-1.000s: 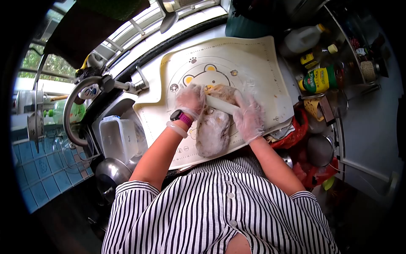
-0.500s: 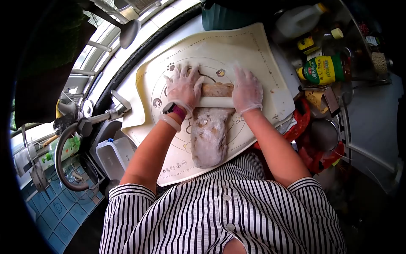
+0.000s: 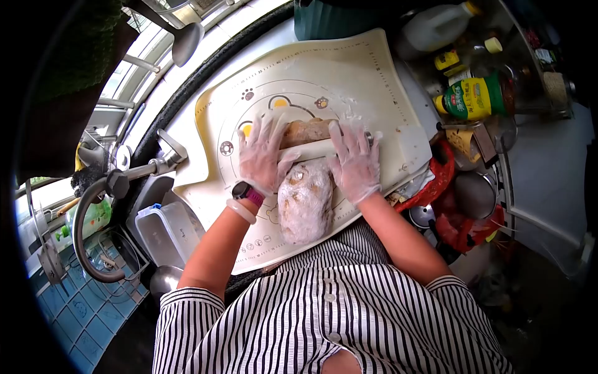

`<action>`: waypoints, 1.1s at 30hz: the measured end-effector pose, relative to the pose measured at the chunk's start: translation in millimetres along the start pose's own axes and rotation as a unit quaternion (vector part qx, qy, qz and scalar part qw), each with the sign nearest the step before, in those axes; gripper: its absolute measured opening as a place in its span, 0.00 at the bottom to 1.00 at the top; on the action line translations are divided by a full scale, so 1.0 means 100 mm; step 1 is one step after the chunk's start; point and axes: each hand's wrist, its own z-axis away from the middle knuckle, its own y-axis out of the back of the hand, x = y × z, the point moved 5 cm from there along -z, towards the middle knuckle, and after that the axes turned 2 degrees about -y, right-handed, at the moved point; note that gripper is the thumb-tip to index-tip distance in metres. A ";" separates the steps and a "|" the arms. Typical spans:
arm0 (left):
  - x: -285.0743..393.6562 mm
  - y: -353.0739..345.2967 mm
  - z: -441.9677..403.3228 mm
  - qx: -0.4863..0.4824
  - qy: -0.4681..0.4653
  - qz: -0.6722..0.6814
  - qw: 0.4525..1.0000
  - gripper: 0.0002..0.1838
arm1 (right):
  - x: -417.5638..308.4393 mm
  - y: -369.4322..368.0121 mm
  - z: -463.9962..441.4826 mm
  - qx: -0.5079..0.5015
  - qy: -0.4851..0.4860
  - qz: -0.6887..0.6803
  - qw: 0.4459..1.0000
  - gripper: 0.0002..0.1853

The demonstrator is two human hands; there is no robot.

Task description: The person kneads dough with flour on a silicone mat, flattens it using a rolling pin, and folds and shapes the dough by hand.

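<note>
A white rolling pin [image 3: 308, 151] lies across a lump of floured, speckled dough [image 3: 305, 209] on a cream mat [image 3: 249, 246] printed with a bear. My left hand [image 3: 263, 154], in a clear glove, rests spread on the pin's left end. The gloved right hand [image 3: 357, 161] lies on the right end, fingers stretched out and apart. Brownish dough shows beyond the pin, between the hands, while the thicker floured part bulges toward my body. My palms hide parts of the pin.
A curved faucet [image 3: 81, 230] and a clear plastic container [image 3: 163, 234] are at the left. At the right stand a yellow-green labelled bottle [image 3: 476, 98], a white jug [image 3: 436, 28] and a red bag [image 3: 436, 177]. A dark green container [image 3: 339, 22] stands behind the mat.
Over the last second my hands have gone from gripping around the pin to lying spread on it. Since the middle frame, the pin has tilted slightly and both hands sit a little lower in view.
</note>
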 end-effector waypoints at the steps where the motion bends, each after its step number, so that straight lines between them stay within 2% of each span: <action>1: -0.02 0.02 -0.13 0.001 0.005 -0.001 1.000 0.35 | -0.02 0.05 -0.16 -0.001 0.005 -0.001 1.000 0.33; 3: -0.11 0.05 -0.53 0.019 0.006 -0.054 0.998 0.32 | 0.04 0.08 -0.66 -0.036 -0.003 0.048 0.998 0.34; 5: -0.22 0.12 -0.82 0.061 0.017 -0.056 0.996 0.25 | 0.10 0.02 -1.02 -0.008 -0.002 0.019 1.000 0.33; 7: -0.36 0.09 -1.00 0.033 0.035 -0.076 0.996 0.24 | 0.12 -0.02 -1.28 0.054 -0.013 -0.025 0.998 0.32; 8: -0.42 0.09 -1.09 0.038 0.055 -0.080 0.995 0.23 | 0.12 -0.03 -1.45 0.052 -0.013 -0.027 0.998 0.32; 10: -0.55 0.06 -1.22 0.035 0.127 -0.036 0.991 0.22 | 0.10 0.01 -1.70 -0.114 -0.068 0.009 0.991 0.31; 11: -0.60 0.09 -1.22 0.022 0.131 -0.110 0.985 0.23 | 0.09 0.01 -1.69 -0.114 -0.065 0.009 0.991 0.31; 13: -0.56 -0.01 -1.16 0.024 0.155 -0.146 0.977 0.25 | 0.10 0.01 -1.64 -0.084 -0.047 0.012 0.995 0.31; 15: -0.37 -0.10 -0.76 0.061 0.084 -0.022 0.994 0.29 | 0.14 -0.04 -1.19 0.047 0.011 -0.015 0.999 0.31; 18: -0.01 -0.07 -0.26 0.005 0.050 -0.017 0.999 0.33 | 0.12 0.22 -0.55 0.046 0.053 0.016 0.997 0.31; 20: 0.05 0.03 -0.25 -0.013 0.054 -0.003 0.998 0.33 | 0.16 0.19 -0.43 -0.042 0.042 -0.016 0.998 0.31; 21: 0.04 0.01 -0.33 -0.016 0.055 -0.001 0.998 0.33 | 0.16 0.19 -0.53 -0.046 0.042 -0.016 0.998 0.31; 23: -0.11 -0.03 -0.72 -0.005 0.056 -0.070 0.996 0.32 | 0.23 0.07 -1.05 -0.067 -0.020 0.003 0.998 0.31; 24: -0.21 0.01 -0.91 -0.017 0.066 -0.082 0.994 0.32 | 0.26 -0.01 -1.25 0.015 -0.006 0.027 1.000 0.28; 27: -0.53 -0.06 -1.35 0.047 0.067 -0.122 0.989 0.30 | 0.30 -0.13 -1.81 0.013 -0.004 0.004 1.000 0.26; 31: -0.67 -0.06 -1.47 0.037 0.110 -0.083 0.990 0.29 | 0.26 -0.11 -2.02 -0.035 0.002 0.012 0.999 0.26; 33: -0.69 -0.11 -1.36 0.083 0.135 -0.059 0.986 0.30 | 0.22 -0.04 -1.93 -0.017 -0.005 0.012 1.000 0.26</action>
